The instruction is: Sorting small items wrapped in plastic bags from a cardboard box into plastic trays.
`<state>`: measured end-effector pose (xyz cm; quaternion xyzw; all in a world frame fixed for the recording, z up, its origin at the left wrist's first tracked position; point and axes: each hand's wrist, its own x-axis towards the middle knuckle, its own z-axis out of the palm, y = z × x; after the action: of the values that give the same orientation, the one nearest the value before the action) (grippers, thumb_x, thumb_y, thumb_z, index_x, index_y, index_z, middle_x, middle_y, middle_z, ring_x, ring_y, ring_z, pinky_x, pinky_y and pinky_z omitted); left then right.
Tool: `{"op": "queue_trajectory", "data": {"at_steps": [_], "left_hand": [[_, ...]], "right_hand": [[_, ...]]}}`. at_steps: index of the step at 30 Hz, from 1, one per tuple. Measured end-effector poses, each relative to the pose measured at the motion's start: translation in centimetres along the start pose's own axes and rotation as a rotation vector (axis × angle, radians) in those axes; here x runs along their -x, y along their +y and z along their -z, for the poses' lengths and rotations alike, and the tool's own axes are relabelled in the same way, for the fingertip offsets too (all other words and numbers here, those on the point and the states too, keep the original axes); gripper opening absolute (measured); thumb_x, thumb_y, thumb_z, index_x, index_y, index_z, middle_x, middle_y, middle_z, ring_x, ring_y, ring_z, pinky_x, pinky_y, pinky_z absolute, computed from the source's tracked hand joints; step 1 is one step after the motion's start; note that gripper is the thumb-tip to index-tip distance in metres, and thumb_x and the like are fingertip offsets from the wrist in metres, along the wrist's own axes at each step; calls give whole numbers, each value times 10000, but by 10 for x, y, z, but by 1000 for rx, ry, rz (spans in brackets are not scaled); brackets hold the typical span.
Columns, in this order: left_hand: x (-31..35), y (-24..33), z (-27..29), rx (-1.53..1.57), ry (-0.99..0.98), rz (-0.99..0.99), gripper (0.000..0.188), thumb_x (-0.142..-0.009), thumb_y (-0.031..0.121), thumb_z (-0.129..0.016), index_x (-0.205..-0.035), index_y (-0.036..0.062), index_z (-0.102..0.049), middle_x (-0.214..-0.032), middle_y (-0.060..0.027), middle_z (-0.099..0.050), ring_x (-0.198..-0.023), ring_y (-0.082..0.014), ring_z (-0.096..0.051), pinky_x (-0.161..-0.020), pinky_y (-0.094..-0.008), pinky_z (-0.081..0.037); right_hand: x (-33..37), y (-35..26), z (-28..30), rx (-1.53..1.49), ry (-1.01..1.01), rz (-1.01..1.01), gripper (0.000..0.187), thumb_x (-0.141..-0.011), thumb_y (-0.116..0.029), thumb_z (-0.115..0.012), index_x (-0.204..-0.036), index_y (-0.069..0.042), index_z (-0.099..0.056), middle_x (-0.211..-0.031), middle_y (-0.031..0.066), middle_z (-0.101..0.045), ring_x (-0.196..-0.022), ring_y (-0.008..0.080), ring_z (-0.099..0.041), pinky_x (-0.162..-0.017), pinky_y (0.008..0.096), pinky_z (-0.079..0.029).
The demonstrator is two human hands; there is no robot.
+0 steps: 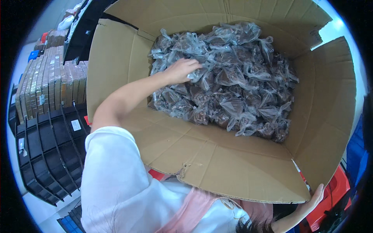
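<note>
A big open cardboard box (217,155) fills the view, tilted toward me. Inside lies a heap of several clear plastic bags (237,81) holding small dark brown parts. My left hand (180,70) reaches into the box from the lower left and its fingers close on one of the plastic bags at the upper left of the heap. My right hand (314,199) grips the near right corner of the box's front flap from underneath; only its fingers and wrist show.
Stacked black plastic trays (50,155) stand at the left, with rows of brown flat packs (50,85) behind them. A red bin (336,192) and a blue bin (357,155) sit at the lower right, beneath the box.
</note>
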<state>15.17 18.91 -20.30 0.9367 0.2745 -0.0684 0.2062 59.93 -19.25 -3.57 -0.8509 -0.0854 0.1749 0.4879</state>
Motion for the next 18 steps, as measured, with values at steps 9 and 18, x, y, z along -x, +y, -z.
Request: {"op": "queue_trajectory", "data": {"at_steps": [9,18], "left_hand": [[53,48,-17,-299,-290,230,757,-840,348,-587,-1418,34,-213,-1467,-231,-189,-1193,-364,-454,-968,-481,-388],[52,59,-31,-371,-151,371,684,-850,390,-565,-1378,45,-299,-1373,-166,-388,-948,-321,-563,-793,-420,-483]], "right_hand": [[7,-11,-8,-17,-25,-35,569,-897,-371,-548,-1244,68,-444,-1105,133,-541,-955,189,-550,-828,319,-446],[9,-10,-7,14,-48,21,584,-888,-377,-565,-1243,70,-440,-1143,137,-528,-1013,191,-534,-864,318,-435]]}}
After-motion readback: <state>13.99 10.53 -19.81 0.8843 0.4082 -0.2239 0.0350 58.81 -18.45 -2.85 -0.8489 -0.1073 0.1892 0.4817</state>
